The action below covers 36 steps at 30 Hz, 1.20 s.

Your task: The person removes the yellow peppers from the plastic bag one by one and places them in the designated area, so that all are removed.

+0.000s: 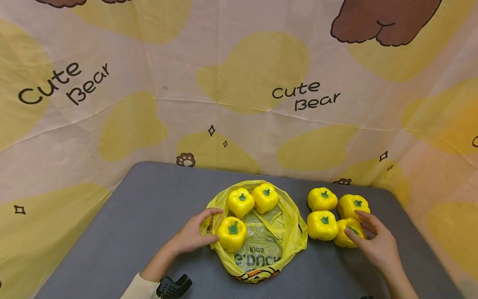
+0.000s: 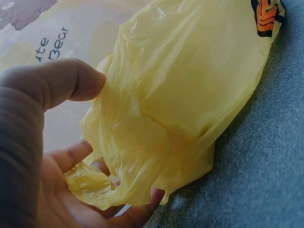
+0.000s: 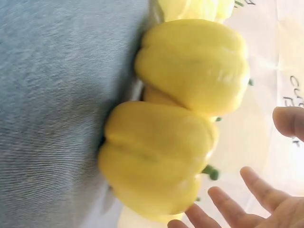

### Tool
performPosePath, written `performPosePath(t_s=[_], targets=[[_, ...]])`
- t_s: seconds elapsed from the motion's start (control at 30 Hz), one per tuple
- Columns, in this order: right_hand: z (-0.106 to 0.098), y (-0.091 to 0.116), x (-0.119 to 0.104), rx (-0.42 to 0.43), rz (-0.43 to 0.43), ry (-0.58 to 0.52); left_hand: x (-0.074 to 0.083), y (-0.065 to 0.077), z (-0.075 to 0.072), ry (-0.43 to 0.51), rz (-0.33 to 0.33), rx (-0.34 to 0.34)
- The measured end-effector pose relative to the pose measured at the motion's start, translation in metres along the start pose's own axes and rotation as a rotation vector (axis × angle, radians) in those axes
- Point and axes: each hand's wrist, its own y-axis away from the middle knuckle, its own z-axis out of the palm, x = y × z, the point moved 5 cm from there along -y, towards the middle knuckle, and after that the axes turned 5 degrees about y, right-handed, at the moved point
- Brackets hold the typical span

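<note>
Yellow peppers (image 1: 323,225), bag (image 1: 294,234) with three more alongside, grey table (image 1: 123,232), hands (image 1: 196,232) (image 1: 379,245) loosely spread, gripping nothing, left touching bag

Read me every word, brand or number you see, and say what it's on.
"Cute Bear", twice: pink-and-yellow printed fabric backdrop.
"KIDS": translucent yellow plastic bag, appearing flipped.
"DUCK": same bag, also flipped; preceding character unclear.
Backdrop's right-edge letter: cut off, unreadable.
Numbers: none legible.
</note>
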Motion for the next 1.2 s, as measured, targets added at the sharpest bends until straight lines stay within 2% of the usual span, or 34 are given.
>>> performPosePath(t_s=[0.37, 0.53, 0.73, 1.2], targets=[[-0.005, 0.011, -0.044, 0.036, -0.098, -0.041, -0.001, 0.000, -0.001, -0.005, -0.003, 0.001], [0.000, 0.017, -0.068, 0.056, -0.169, -0.047, 0.000, 0.000, -0.001, -0.004, 0.006, 0.005], [0.015, 0.021, -0.092, 0.049, -0.267, -0.117, -0.001, 0.000, 0.000, -0.007, 0.007, 0.009], [0.056, 0.024, -0.137, -0.109, -0.385, -0.298, 0.000, 0.001, 0.000, 0.009, -0.006, 0.012]])
